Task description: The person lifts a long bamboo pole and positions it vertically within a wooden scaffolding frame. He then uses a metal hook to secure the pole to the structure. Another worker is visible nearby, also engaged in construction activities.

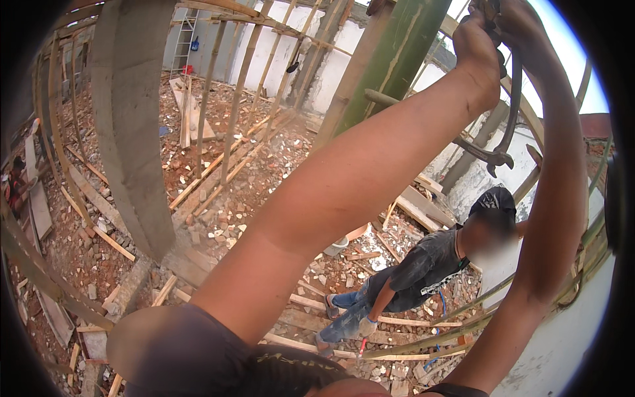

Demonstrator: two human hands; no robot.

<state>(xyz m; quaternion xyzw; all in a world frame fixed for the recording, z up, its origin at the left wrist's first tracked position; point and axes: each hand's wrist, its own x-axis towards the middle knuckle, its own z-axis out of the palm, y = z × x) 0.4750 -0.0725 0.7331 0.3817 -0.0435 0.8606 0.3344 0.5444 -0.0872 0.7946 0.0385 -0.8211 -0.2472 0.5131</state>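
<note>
Up high go both arms, and the left hand (473, 41) is curled tight around a dark item (490, 12) near the top edge. The right hand (517, 23) sits just beside it, bent in toward the same spot, though the edge cuts it off and I can't tell how firmly its fingers close. Directly below the two hands hangs a curved metal bar (514, 106), hooked and forked at its lower end, in the gap between the forearms; where its top joins the grip is hidden. Just left of the left hand, a thick green bamboo pole (403, 53) leans at a slant, with a round wooden stub (378, 98) jutting across it lower down. Well below the hands there's a co-worker (430, 261) in a dark cap (495, 202) and ripped jeans, one pale-gloved hand lowered near a red-handled object (362, 345). Further out to the hands' left, thin upright poles (213, 86) rise over rubble (221, 231) and loose planks (188, 112), then comes a grey column (132, 126), a ladder (184, 43) by the back wall behind it, and at the far left, another person (14, 182), small and dim.
</note>
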